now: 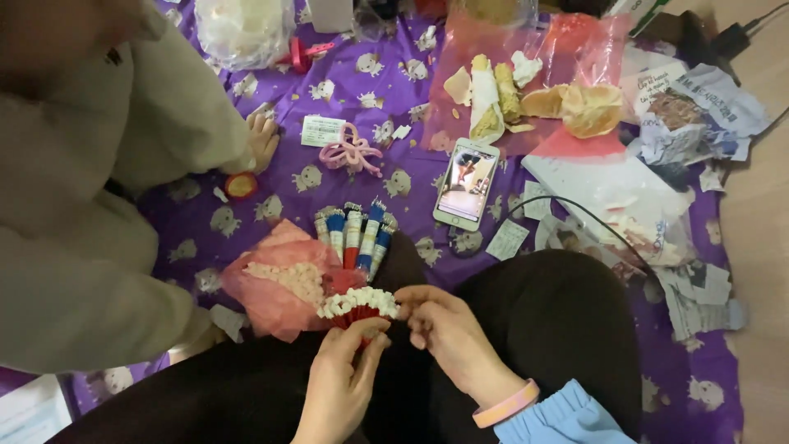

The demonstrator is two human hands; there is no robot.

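Fingers of both hands pinch one red-and-white beaded piece (358, 306); five tubes (355, 233) lie beyond.

The left hand (341, 374) covers the lower part of the red-and-white piece (358, 302); the phone (466, 182) screen is blurred.

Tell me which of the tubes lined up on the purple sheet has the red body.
The middle tube of the row, just above the hands. Its body is red below a white band; the tubes on either side have blue bodies.
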